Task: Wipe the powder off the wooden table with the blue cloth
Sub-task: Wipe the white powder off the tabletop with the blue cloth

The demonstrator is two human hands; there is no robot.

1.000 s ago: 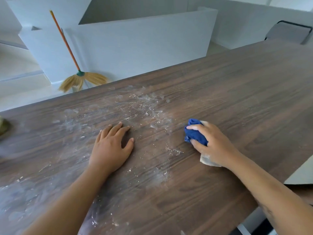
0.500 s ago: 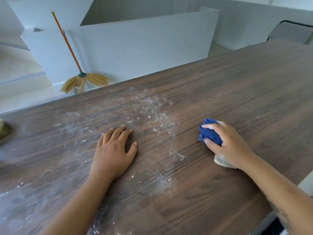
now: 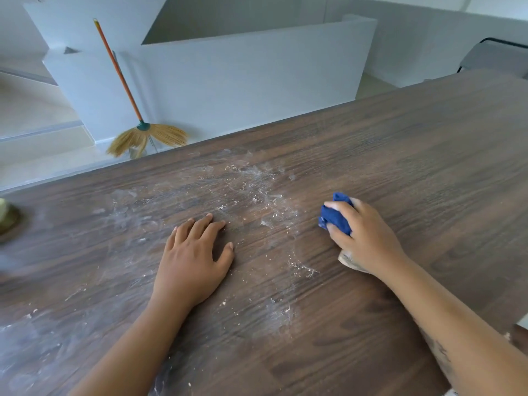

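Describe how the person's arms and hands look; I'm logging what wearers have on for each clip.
Both forearms are bare, with no sleeves in view. The left hand and right hand wear no gloves, rings or watch that show. The right forearm carries a dark marking near the lower edge, too blurred to read. Fingernails are short and unpainted.

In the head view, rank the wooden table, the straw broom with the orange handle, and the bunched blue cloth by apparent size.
1. Dark wooden table, filling most of the view.
2. Straw broom with the orange handle; it stands farther away, so it looks smaller than it is.
3. Bunched blue cloth, partly covered by the right hand.

Broom (image 3: 134,110) leans on wall; blurry object (image 3: 7,217), perhaps greenish.
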